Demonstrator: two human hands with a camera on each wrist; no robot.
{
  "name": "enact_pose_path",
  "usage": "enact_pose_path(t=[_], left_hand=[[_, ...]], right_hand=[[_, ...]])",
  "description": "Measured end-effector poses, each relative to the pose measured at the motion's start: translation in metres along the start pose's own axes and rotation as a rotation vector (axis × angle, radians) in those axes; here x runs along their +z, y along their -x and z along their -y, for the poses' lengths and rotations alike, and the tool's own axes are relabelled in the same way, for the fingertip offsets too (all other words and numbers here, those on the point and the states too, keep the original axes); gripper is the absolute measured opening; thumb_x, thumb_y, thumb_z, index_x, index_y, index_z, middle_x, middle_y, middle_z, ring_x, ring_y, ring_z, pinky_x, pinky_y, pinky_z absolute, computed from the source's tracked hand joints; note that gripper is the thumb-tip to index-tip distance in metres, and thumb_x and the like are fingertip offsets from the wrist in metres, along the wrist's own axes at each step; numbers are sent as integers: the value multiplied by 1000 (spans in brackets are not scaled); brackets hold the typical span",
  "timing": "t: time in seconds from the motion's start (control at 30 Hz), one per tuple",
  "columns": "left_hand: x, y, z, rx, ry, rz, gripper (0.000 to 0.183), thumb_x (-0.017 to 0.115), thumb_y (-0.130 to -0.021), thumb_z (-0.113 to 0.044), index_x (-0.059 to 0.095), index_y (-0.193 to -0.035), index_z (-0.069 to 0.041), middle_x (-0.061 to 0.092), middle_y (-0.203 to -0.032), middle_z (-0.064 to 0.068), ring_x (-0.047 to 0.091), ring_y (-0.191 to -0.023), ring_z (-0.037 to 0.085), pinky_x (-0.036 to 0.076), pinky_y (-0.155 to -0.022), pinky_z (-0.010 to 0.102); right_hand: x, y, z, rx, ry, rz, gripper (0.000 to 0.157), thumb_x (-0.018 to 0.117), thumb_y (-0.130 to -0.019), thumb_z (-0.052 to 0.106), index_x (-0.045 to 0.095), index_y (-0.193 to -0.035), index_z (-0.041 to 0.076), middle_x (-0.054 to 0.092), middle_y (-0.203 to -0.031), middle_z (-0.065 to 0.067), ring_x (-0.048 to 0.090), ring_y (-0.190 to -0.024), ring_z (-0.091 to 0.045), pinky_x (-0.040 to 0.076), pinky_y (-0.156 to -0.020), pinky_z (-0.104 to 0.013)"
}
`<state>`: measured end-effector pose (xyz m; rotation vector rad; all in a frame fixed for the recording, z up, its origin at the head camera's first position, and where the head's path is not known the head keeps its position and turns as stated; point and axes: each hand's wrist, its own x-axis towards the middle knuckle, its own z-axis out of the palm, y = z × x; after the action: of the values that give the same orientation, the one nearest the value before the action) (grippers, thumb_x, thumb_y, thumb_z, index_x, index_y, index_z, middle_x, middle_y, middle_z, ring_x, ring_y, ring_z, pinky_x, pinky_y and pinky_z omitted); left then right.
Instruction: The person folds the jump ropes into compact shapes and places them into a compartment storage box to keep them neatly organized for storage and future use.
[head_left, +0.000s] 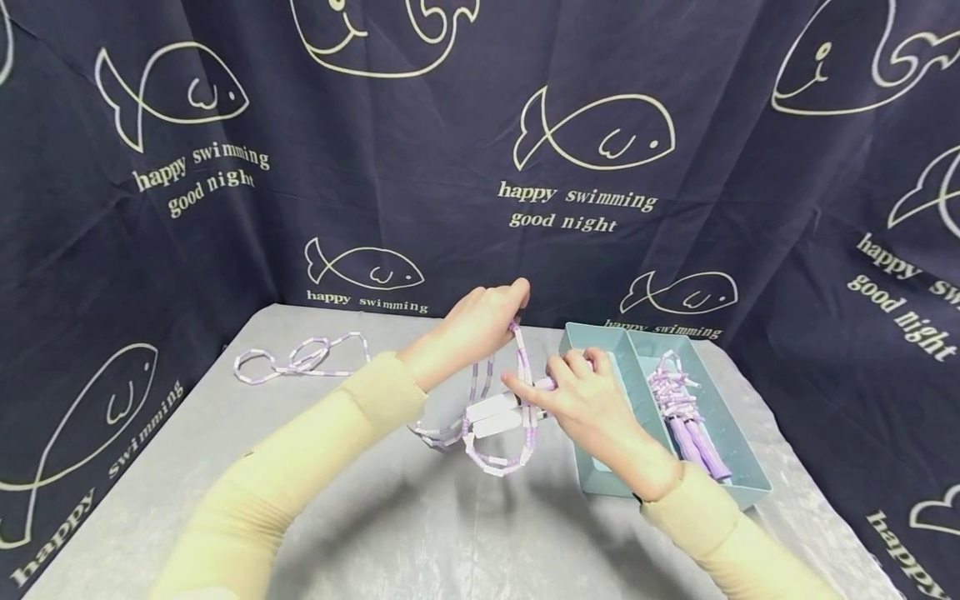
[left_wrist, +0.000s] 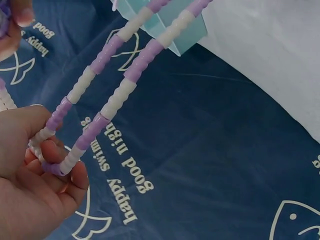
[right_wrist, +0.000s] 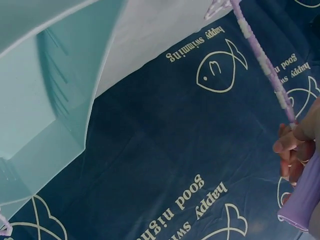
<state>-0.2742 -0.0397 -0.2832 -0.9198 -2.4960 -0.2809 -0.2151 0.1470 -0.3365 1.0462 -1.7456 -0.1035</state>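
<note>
My left hand (head_left: 483,321) pinches a doubled strand of a purple-and-white beaded jump rope (head_left: 522,346); in the left wrist view, its bend passes between thumb and curled fingers. Lower and to the right, my right hand (head_left: 592,408) grips the rope's handles, with the index finger stretched across the beaded strands. The white handle parts (head_left: 491,414) point left, and a rope loop hangs below them. A purple handle end (right_wrist: 300,200) shows in the right wrist view. Most of the handles' purple length is hidden behind the right hand.
Beside the right hand stands a teal two-compartment box (head_left: 750,492). Its right compartment holds a bundled jump rope (head_left: 690,417) with purple handles. More beaded rope (head_left: 300,364) lies looped on the grey tabletop (head_left: 420,517) at left. Dark printed fabric (head_left: 450,167) hangs around the table.
</note>
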Motion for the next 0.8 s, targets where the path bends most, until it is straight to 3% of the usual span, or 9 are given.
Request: enact_pose_path(t=[0.27, 0.57, 0.8], left_hand=[[7, -6, 12, -61, -17, -3, 23, 66, -80, -4, 51, -98, -9, 67, -83, 6, 63, -67, 26, 50, -64, 36], [15, -5, 25, -120, -22, 22, 23, 64, -81, -4, 51, -99, -9, 67, -84, 6, 64, -69, 28, 50, -67, 39], [20, 5, 35, -54, -84, -53, 19, 62, -80, -1, 53, -94, -8, 66, -82, 6, 64, -71, 27, 49, -66, 39]], right_hand=[[-1, 0, 1, -19, -42, 10, 61, 38, -84, -8, 58, -117, 41, 46, -69, -9, 44, -63, -28, 40, -66, -48], [-2, -1, 1, -25, -67, 11, 49, 40, -86, -3, 59, -106, 37, 47, -71, -7, 45, -64, -28, 41, -66, -48], [-4, 2, -7, 23, -77, 2, 32, 41, -87, -1, 57, -95, 25, 48, -73, -9, 48, -65, -29, 41, -67, -49]])
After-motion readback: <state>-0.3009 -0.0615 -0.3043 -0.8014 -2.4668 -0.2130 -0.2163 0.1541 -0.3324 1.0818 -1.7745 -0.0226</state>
